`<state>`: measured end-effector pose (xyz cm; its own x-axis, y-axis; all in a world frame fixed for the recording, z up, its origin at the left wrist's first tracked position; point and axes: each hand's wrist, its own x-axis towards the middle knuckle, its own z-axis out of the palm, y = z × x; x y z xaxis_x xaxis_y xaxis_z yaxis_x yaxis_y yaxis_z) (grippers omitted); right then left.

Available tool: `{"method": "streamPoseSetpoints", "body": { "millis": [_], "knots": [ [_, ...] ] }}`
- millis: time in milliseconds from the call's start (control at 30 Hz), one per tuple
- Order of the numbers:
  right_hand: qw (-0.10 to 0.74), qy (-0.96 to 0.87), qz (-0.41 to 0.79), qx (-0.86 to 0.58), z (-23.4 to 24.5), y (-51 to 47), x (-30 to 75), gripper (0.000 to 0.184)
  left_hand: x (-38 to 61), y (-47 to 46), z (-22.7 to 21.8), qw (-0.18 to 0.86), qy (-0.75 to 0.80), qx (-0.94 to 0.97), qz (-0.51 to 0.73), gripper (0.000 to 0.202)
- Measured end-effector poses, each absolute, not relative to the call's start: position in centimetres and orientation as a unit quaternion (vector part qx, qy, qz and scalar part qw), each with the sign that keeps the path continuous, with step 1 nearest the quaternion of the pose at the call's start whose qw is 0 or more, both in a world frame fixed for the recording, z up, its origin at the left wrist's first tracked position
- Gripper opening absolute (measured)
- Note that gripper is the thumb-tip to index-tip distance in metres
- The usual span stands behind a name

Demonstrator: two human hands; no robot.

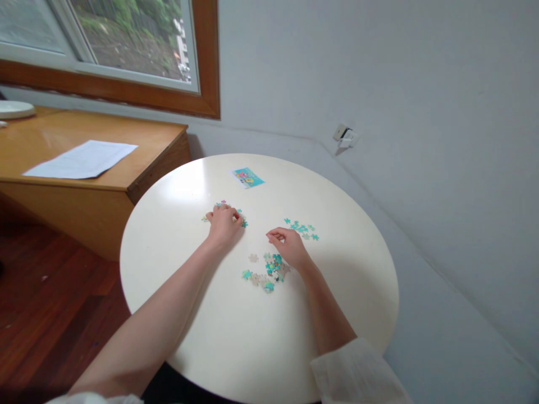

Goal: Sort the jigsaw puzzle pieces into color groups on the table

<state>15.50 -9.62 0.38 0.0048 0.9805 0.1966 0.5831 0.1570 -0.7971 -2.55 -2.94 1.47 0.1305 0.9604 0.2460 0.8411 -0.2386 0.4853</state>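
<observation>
My left hand [224, 225] rests over a loose group of small jigsaw pieces [245, 223] left of the table's middle. Its fingers curl down among them, thumb and forefinger bent close together; any piece in the grip is hidden. My right hand [289, 246] is held just over the table, its thumb and fingertips pinched together; what they hold, if anything, is too small to make out. Close below it lies a cluster of teal, green and pale jigsaw pieces [268, 287], partly overlapping. Beyond it to the right are scattered teal pieces [302, 228].
A small blue picture card [249, 178] lies towards the far side of the round white table [202, 336]. At the left stands a wooden desk [164, 134] bearing a white paper sheet [84, 159]. A wall socket with a white plug [347, 138] sits behind the table.
</observation>
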Motion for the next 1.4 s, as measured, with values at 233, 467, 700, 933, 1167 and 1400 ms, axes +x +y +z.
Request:
{"method": "streamPoseSetpoints", "body": {
  "millis": [233, 467, 700, 933, 1167, 1400],
  "knots": [
    [0.371, -0.661, 0.266, -0.596, 1.0, -9.9, 15.2, 0.012, -2.5, -2.9, 1.5, 0.120, 0.608, 0.741, 0.258, 0.016],
    [0.355, -0.680, 0.291, -0.572, 1.4, -10.3, 14.8, 0.009, -2.5, -2.7, 1.2, 0.125, 0.611, 0.734, 0.269, 0.016],
    [0.351, -0.679, 0.303, -0.569, 1.4, -10.3, 14.9, 0.009, -2.5, -2.9, 1.5, 0.132, 0.611, 0.735, 0.262, 0.015],
    [0.347, -0.676, 0.343, -0.552, 1.8, -10.4, 15.3, 0.011, -2.5, -2.8, 1.4, 0.137, 0.609, 0.735, 0.264, 0.014],
    [0.245, -0.685, 0.433, -0.532, 3.3, -11.2, 17.2, 0.016, -2.4, -2.9, 1.4, 0.130, 0.608, 0.739, 0.259, 0.014],
    [0.193, -0.687, 0.445, -0.541, 4.0, -11.6, 17.8, 0.030, -2.3, -3.1, 1.8, 0.129, 0.614, 0.738, 0.251, 0.016]
  ]
}}
